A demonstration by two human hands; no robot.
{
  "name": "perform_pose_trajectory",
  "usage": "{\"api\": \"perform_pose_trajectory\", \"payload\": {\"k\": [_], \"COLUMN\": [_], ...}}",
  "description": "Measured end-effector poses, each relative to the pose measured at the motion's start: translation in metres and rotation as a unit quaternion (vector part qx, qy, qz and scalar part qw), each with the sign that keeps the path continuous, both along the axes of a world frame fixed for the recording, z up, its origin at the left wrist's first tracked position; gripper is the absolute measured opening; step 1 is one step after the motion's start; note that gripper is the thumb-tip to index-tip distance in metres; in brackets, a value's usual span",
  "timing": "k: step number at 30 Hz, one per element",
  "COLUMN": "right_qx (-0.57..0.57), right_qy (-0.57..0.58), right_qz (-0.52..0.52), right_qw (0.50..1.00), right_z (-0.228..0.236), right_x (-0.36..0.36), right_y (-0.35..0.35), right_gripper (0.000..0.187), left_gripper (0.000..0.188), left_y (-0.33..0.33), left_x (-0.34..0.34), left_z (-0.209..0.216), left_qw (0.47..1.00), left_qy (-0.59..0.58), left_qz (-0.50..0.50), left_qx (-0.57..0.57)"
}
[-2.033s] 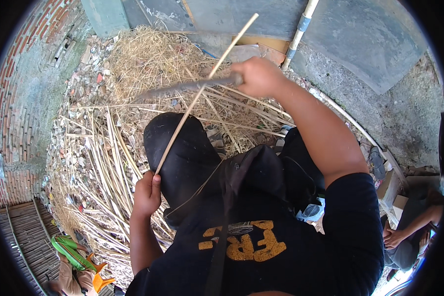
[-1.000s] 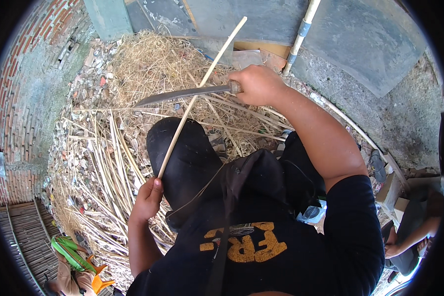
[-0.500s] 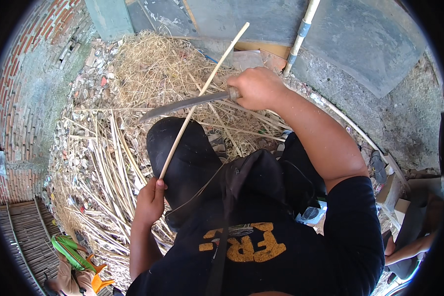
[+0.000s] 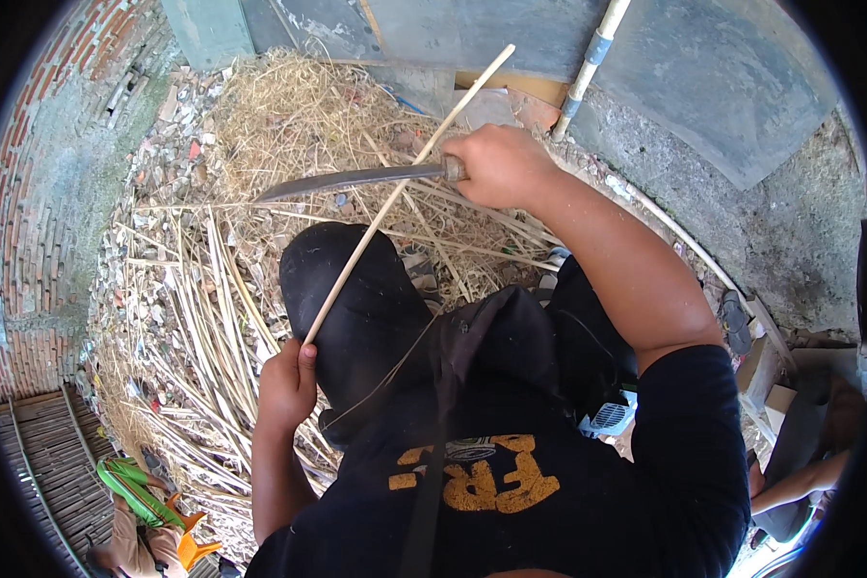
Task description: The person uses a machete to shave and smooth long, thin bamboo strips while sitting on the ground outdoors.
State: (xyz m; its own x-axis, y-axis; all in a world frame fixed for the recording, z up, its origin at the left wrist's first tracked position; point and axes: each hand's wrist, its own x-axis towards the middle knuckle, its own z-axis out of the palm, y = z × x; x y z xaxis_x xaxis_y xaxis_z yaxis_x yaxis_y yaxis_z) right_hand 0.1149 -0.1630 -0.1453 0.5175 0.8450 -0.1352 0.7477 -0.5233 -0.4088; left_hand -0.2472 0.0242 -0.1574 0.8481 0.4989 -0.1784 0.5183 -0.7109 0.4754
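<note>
knife (image 4: 347,180) crosses stick (image 4: 358,252); yellow lettering (image 4: 528,484) marks dark shirt (image 4: 588,530).

We find the blade (image 4: 347,179) dull, dark metal, and its handle (image 4: 454,169) rough and wood-like. The pale stick (image 4: 380,220) looks like smooth, matt wood or bamboo. We note matt black cloth in the trousers (image 4: 390,289), dry fibrous shavings (image 4: 284,116) at upper left, a rough brick wall (image 4: 29,222) at far left.
</note>
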Motion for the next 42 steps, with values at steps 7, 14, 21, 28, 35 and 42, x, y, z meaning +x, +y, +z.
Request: {"api": "perform_pose_trajectory", "payload": {"k": [7, 14, 21, 28, 35, 42], "right_qx": [0.026, 0.032, 0.014, 0.024, -0.023, 0.024], "right_qy": [-0.010, -0.021, -0.001, 0.001, -0.034, -0.045], "right_qz": [-0.059, -0.047, -0.051, -0.043, 0.005, -0.080], "right_qw": [0.998, 0.998, 0.999, 0.999, 0.999, 0.996], "right_z": [-0.026, -0.021, -0.006, -0.028, 0.005, -0.019], "right_x": [0.017, 0.015, 0.017, 0.019, -0.016, 0.032], "right_y": [-0.003, -0.007, -0.011, -0.009, 0.001, -0.017], "right_gripper": [0.030, 0.030, 0.029, 0.030, 0.031, 0.028], "left_gripper": [0.042, 0.048, 0.047, 0.044, 0.036, 0.035], "left_y": [0.004, -0.002, 0.001, -0.003, -0.006, -0.006], "left_x": [0.011, 0.003, -0.002, 0.011, 0.001, 0.014], "left_z": [0.003, -0.013, -0.010, -0.006, -0.002, 0.001], "left_qw": [0.998, 0.998, 0.999, 0.998, 0.997, 0.996], "left_qy": [-0.014, -0.026, -0.013, 0.007, 0.017, 0.010], "left_qz": [-0.007, -0.013, -0.001, -0.017, 0.012, -0.010], "left_qx": [-0.059, 0.055, 0.033, 0.059, 0.080, 0.089]}}
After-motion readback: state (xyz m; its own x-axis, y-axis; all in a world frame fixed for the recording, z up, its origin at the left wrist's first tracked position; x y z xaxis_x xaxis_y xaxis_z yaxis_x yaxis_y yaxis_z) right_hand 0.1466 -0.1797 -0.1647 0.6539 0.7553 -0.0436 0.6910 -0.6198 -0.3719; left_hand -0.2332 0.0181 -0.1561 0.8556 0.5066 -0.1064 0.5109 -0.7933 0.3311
